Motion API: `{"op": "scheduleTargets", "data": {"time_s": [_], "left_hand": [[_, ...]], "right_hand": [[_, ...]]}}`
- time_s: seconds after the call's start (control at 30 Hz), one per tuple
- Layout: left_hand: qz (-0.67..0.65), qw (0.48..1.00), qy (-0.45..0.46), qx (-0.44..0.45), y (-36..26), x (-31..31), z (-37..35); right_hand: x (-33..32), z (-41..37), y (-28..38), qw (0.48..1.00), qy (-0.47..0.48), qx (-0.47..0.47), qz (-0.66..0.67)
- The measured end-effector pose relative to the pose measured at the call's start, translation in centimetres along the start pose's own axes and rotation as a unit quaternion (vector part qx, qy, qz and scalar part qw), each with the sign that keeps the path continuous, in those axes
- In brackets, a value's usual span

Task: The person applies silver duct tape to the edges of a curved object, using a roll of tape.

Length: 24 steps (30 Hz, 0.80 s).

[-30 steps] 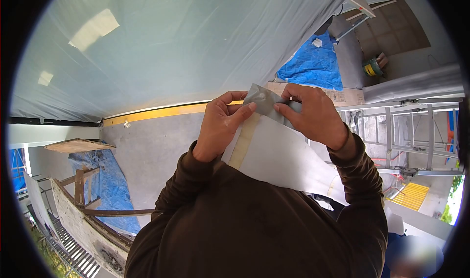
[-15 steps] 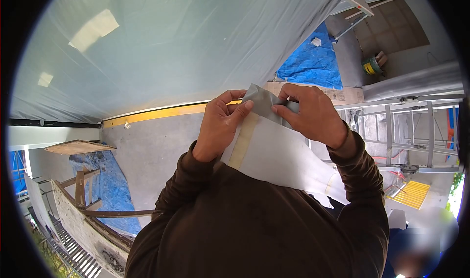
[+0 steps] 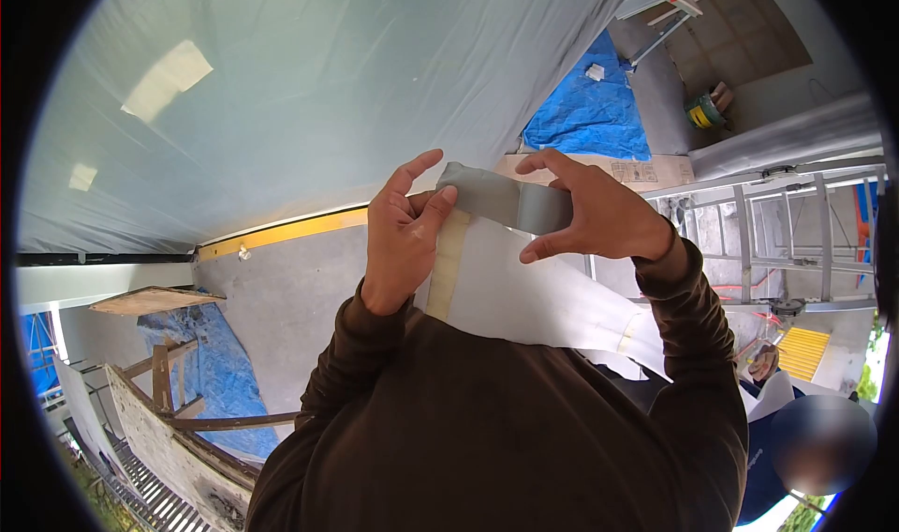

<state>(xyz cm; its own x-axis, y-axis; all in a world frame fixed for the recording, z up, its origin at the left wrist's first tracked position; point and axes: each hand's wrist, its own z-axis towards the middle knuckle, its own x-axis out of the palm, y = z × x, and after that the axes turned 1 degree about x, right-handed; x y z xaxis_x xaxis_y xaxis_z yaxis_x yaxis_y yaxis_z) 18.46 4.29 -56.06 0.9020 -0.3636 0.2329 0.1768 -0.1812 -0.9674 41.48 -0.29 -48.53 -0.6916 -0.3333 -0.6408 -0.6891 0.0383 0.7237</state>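
A strip of grey tape (image 3: 485, 193) stretches between my two hands, coming off a roll of grey tape (image 3: 546, 210). My left hand (image 3: 401, 228) pinches the strip's end under its thumb, with the index finger raised. The roll sits in my right hand (image 3: 613, 215), whose thumb and index finger are spread apart; its other fingers are mostly hidden behind the roll. Below the strip, a white sheet (image 3: 524, 293) with a yellowish tape band (image 3: 447, 272) at its left end lies against my front and trails right under my forearm.
Translucent plastic sheeting (image 3: 318, 92) hangs ahead above a yellow strip (image 3: 281, 235). A metal ladder (image 3: 782, 242) lies to the right, near another person (image 3: 782, 457). Blue tarps (image 3: 590, 110) and a bucket (image 3: 704, 111) are farther off. Wooden boards (image 3: 173, 406) stand at left.
My right hand has opened its thumb and index finger and moved slightly down, turning the roll into view. The strip between my hands looks flatter. The other person has come farther into view.
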Motion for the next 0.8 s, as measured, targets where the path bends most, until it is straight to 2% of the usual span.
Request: {"op": "scheduleTargets", "data": {"time_s": [0.13, 0.2, 0.33, 0.4, 0.43, 0.5, 0.53, 0.67, 0.73, 0.8], "left_hand": [[-0.012, 1.000, -0.008, 0.004, -0.2, -0.5, 0.5], [0.037, 0.998, -0.009, 0.044, -0.1, -0.8, 0.9], [0.012, 0.998, -0.034, 0.057, -2.0, -1.2, 1.8], [0.026, 0.998, -0.026, 0.060, -2.0, -1.3, 2.4], [0.039, 0.997, -0.018, 0.062, -1.9, -1.3, 2.6], [0.036, 0.996, -0.013, 0.075, -1.9, -0.6, 3.0], [0.030, 0.995, -0.012, 0.090, -1.9, -0.2, 3.1], [0.016, 0.996, 0.001, 0.093, -2.0, 0.4, 3.7], [0.009, 0.996, -0.007, 0.093, -2.2, 0.5, 3.7], [0.010, 0.994, -0.008, 0.105, -1.6, 0.1, 4.3]], "right_hand": [[0.2, -0.3, -1.7, 0.996, 0.029, 0.003, -0.081], [1.3, -0.4, -3.1, 0.974, -0.087, -0.116, -0.174], [0.7, -0.9, -2.5, 0.963, -0.154, -0.155, -0.156], [0.0, -1.0, -1.8, 0.943, -0.177, -0.227, -0.165], [-0.1, -1.2, -1.5, 0.944, -0.180, -0.226, -0.161], [-0.5, -1.9, -1.0, 0.973, -0.157, -0.076, -0.152], [-0.8, -2.1, -0.9, 0.975, -0.157, -0.066, -0.144], [-1.5, -3.2, -1.8, 0.962, -0.180, -0.076, -0.189], [-1.3, -2.9, -3.8, 0.942, -0.229, -0.177, -0.169], [-0.4, -2.8, -3.8, 0.941, -0.257, -0.178, -0.128]]}}
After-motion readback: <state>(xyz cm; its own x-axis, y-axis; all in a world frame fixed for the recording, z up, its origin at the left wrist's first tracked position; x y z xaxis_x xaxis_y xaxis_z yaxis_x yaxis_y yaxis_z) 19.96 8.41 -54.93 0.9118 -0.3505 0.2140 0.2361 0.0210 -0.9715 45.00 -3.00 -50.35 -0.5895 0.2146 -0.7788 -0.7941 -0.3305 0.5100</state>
